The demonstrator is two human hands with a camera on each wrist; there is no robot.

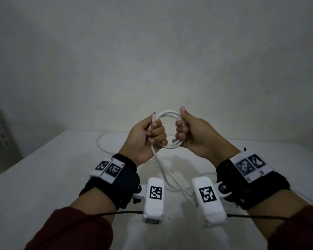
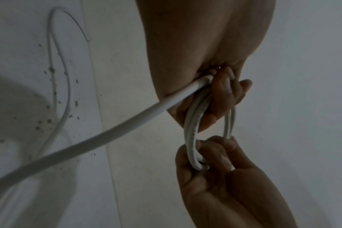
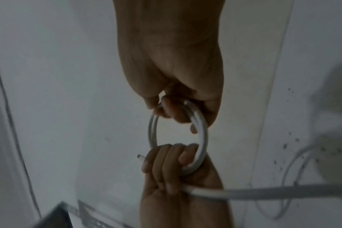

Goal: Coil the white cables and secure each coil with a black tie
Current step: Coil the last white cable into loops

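Note:
Both hands are raised above the white table and hold a small coil of white cable between them. My left hand grips the coil's left side with curled fingers, and the cable's connector end sticks up beside its thumb. My right hand grips the right side, thumb pointing up. The loose tail hangs from my left fist down to the table. The left wrist view shows the coil and the tail. In the right wrist view the coil spans both fists.
A second white cable lies looped on the table's far left part, near the wall. Dark specks dot the table under the hands. A grey shelf unit stands at the left edge. A dark object shows low in the right wrist view.

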